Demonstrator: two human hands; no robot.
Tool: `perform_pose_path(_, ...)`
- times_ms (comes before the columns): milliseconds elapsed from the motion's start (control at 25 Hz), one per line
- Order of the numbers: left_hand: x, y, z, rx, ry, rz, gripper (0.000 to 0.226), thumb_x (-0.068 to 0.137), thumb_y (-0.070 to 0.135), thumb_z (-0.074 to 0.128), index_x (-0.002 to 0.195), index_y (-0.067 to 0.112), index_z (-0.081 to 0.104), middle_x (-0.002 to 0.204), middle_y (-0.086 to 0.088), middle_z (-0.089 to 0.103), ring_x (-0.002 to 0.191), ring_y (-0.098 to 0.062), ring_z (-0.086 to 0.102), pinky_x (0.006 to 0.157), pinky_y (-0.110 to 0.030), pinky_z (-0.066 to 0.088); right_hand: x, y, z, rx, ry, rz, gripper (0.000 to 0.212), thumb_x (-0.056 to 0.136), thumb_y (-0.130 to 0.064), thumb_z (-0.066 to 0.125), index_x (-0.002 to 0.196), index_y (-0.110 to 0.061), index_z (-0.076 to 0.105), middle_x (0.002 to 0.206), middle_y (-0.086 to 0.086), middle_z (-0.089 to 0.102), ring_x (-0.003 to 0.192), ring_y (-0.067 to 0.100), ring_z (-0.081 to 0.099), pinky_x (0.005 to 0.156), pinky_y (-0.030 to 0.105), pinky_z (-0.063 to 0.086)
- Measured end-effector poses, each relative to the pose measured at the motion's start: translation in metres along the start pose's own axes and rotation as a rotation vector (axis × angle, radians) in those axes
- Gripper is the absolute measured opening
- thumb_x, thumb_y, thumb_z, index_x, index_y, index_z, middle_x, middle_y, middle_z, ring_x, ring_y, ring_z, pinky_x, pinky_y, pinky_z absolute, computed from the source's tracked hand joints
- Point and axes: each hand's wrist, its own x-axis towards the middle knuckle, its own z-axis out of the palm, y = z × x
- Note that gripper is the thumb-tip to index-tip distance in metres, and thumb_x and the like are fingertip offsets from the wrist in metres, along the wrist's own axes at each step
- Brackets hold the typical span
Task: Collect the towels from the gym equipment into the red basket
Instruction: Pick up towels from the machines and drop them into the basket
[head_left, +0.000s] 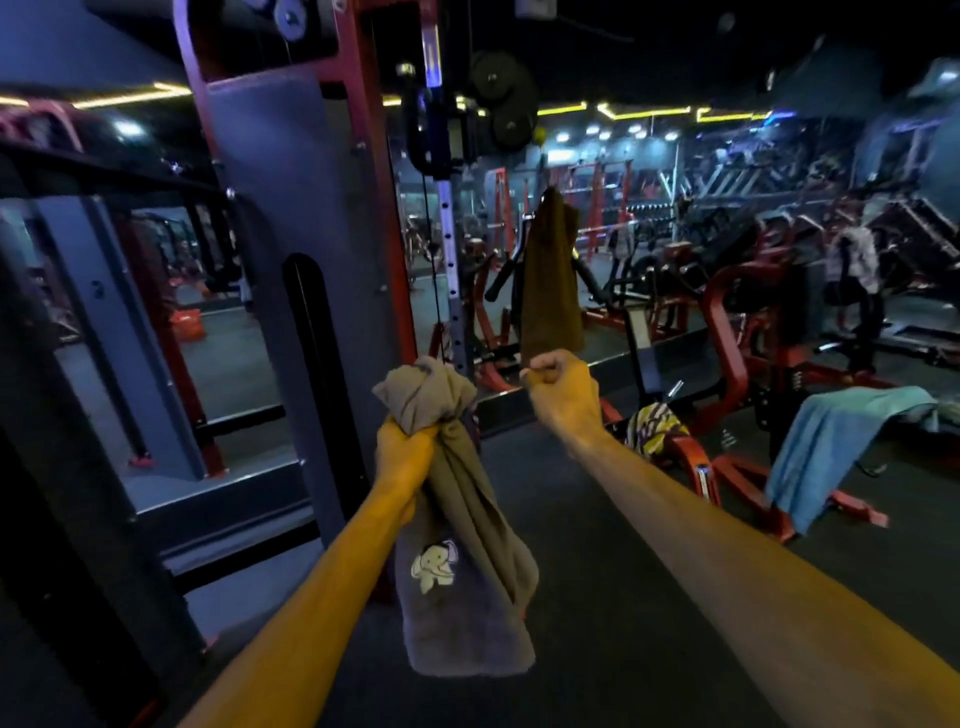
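My left hand (402, 449) grips a bunch of towels: a tan one (431, 395) and a grey towel with an elephant patch (457, 613) that hangs below my fist. My right hand (561, 382) pinches the lower corner of a brown towel (550, 280), which hangs upright from a machine handle straight ahead. A blue towel (831, 441) is draped over a red machine at the right. A striped towel (654, 421) lies on a red frame just beyond my right forearm. A light towel (854, 254) hangs on a far machine. A red basket (187, 323) shows far left.
A tall grey and red cable tower (291, 218) stands close on my left, with a cable and pin column (449, 249) beside it. Red machines (727, 312) crowd the right side. Dark rubber floor (597, 571) stretches below my arms.
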Motion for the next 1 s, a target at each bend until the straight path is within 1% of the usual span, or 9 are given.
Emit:
perform_pose_path(120, 0.038, 0.013, 0.032, -0.02, -0.033, 0.026, 0.029, 0.1, 0.023, 0.071, 0.128, 0.019, 0.067, 0.105, 0.002, 0.073, 0.101, -0.017, 0.069, 0.093, -0.04, 0.057, 0.052, -0.006, -0.013, -0.036, 0.045, -0.033, 0.024, 0.093, -0.041, 0.079, 0.109, -0.028, 0.067, 0.097, -0.005, 0.076, 0.097, 0.02, 0.072, 0.083, 0.039, 0.06)
perform_pose_path(240, 0.085, 0.02, 0.065, 0.012, -0.101, 0.077, 0.011, 0.101, 0.02, 0.07, 0.11, 0.026, 0.068, 0.106, -0.003, 0.074, 0.103, -0.023, 0.07, 0.096, -0.044, 0.058, 0.107, -0.005, -0.015, -0.085, 0.102, -0.069, 0.032, 0.09, -0.049, 0.079, 0.11, -0.031, 0.062, 0.091, -0.01, 0.073, 0.095, 0.02, 0.072, 0.086, 0.044, 0.061)
perform_pose_path(320, 0.12, 0.024, 0.087, 0.032, -0.152, 0.114, 0.012, 0.103, 0.015, 0.067, 0.101, 0.027, 0.066, 0.102, -0.005, 0.073, 0.1, -0.025, 0.07, 0.089, -0.039, 0.059, 0.153, -0.006, -0.011, -0.111, 0.127, -0.098, 0.042, 0.089, -0.052, 0.08, 0.118, -0.029, 0.061, 0.092, -0.01, 0.071, 0.094, 0.02, 0.071, 0.085, 0.045, 0.061)
perform_pose_path(400, 0.16, 0.023, 0.106, 0.058, -0.219, 0.125, 0.011, 0.103, 0.012, 0.066, 0.102, 0.022, 0.068, 0.1, -0.005, 0.072, 0.096, -0.021, 0.069, 0.08, -0.029, 0.057, 0.201, -0.011, -0.004, -0.147, 0.134, -0.125, 0.054, 0.089, -0.054, 0.081, 0.128, -0.024, 0.058, 0.102, -0.003, 0.07, 0.096, 0.02, 0.07, 0.082, 0.045, 0.063)
perform_pose_path(520, 0.227, 0.011, 0.129, 0.079, -0.295, 0.164, 0.017, 0.101, 0.012, 0.069, 0.117, 0.017, 0.071, 0.102, 0.001, 0.074, 0.102, -0.018, 0.07, 0.075, -0.019, 0.056, 0.274, -0.02, 0.008, -0.207, 0.17, -0.176, 0.064, 0.089, -0.057, 0.08, 0.134, -0.021, 0.053, 0.111, 0.003, 0.067, 0.097, 0.025, 0.07, 0.073, 0.044, 0.062)
perform_pose_path(640, 0.283, 0.005, 0.141, 0.056, -0.277, 0.153, 0.017, 0.099, 0.014, 0.071, 0.113, 0.024, 0.069, 0.101, 0.003, 0.074, 0.099, -0.014, 0.07, 0.067, -0.013, 0.053, 0.33, -0.029, 0.018, -0.258, 0.183, -0.144, 0.066, 0.089, -0.055, 0.081, 0.135, -0.018, 0.05, 0.102, 0.002, 0.062, 0.09, 0.024, 0.064, 0.057, 0.031, 0.045)
perform_pose_path(760, 0.341, -0.003, 0.161, 0.043, -0.25, 0.127, 0.019, 0.1, 0.003, 0.067, 0.103, 0.022, 0.066, 0.093, 0.0, 0.07, 0.089, -0.012, 0.067, 0.061, -0.009, 0.052, 0.381, -0.022, 0.031, -0.249, 0.194, -0.114, 0.069, 0.087, -0.056, 0.082, 0.135, -0.018, 0.049, 0.106, 0.0, 0.061, 0.097, 0.025, 0.066, 0.072, 0.039, 0.055)
perform_pose_path(880, 0.386, -0.02, 0.191, 0.042, -0.166, 0.074, 0.019, 0.099, 0.003, 0.068, 0.115, 0.013, 0.066, 0.098, 0.002, 0.068, 0.089, -0.01, 0.065, 0.069, -0.013, 0.051, 0.427, -0.002, 0.045, -0.248, 0.183, -0.112, 0.066, 0.088, -0.054, 0.082, 0.133, -0.018, 0.049, 0.103, -0.003, 0.056, 0.098, 0.024, 0.065, 0.07, 0.035, 0.05)
perform_pose_path(1000, 0.427, -0.031, 0.213, 0.004, -0.082, -0.081, 0.028, 0.095, 0.03, 0.074, 0.115, 0.013, 0.065, 0.101, -0.006, 0.073, 0.092, -0.02, 0.07, 0.085, -0.037, 0.059, 0.457, 0.01, 0.056, -0.251, 0.172, -0.103, 0.069, 0.086, -0.059, 0.081, 0.133, -0.022, 0.047, 0.115, 0.0, 0.058, 0.106, 0.025, 0.065, 0.078, 0.037, 0.058)
